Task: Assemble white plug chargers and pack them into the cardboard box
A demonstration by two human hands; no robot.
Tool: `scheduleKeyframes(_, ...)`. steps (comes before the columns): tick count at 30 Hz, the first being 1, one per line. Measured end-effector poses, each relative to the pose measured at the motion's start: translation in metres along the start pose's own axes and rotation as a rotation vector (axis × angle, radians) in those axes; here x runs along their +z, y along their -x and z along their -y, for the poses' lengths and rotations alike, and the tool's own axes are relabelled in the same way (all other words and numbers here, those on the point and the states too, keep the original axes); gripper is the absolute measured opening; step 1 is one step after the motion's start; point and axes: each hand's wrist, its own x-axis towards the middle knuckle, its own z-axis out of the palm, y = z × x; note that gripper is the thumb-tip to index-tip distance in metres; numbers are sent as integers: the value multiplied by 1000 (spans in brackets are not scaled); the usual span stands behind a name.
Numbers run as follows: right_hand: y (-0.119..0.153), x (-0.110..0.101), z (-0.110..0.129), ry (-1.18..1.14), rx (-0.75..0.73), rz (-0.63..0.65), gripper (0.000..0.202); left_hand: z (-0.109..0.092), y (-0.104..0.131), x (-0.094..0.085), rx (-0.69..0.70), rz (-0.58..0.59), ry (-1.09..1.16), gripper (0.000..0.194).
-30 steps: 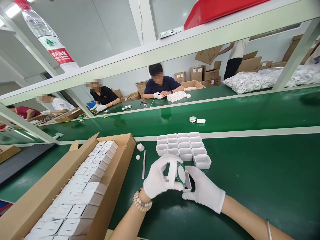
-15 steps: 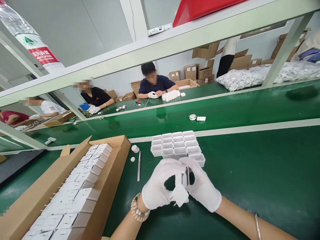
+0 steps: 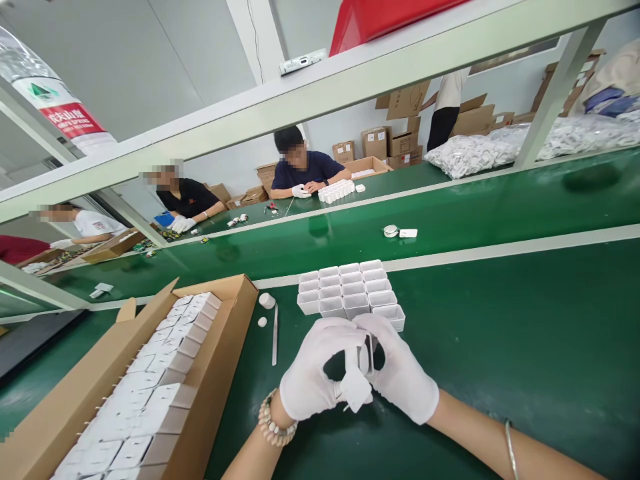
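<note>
The green counter (image 3: 525,347) extended beneath both forearms. The carton (image 3: 213,373), filled with rows of white units (image 3: 155,363), stood to my left. My forearms angled inward from the lower edge, and the hands met over the counter, near side of the block of open-topped cases (image 3: 332,309).

Left hand (image 3: 304,375), gloved: wrist angled up and to the right, fingers arched over the top, thumb below, closed on the white part (image 3: 356,392). Right hand (image 3: 407,385), gloved: wrist angled up and to the left, fingers and thumb curved around the white case (image 3: 371,357), its rim partly hidden. Fingertips of both hands met at the top. The white part was located between the hands, beside the case; whether they touched could not be determined.

Tweezers (image 3: 275,337) lay between carton and left hand, near a small white disc (image 3: 262,323).
</note>
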Motion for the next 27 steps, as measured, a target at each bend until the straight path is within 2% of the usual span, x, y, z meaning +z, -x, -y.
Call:
scheduleKeyframes(7,3,0,-2,18,62,-6,65,5,4,3,-55,-3,22,64)
scheduleKeyframes(12,5,0,-4,15,107,14,68,0,-4,2,27,-48,56,63)
scheduleKeyframes(16,4,1,-4,8,116,26,61,-3,-6,1,56,-84,50,56)
scheduleKeyframes(20,3,1,-3,9,105,29,59,-1,-3,3,10,-41,6,61)
scheduleKeyframes(27,2,1,1,6,95,23,58,3,-1,3,29,-40,39,59)
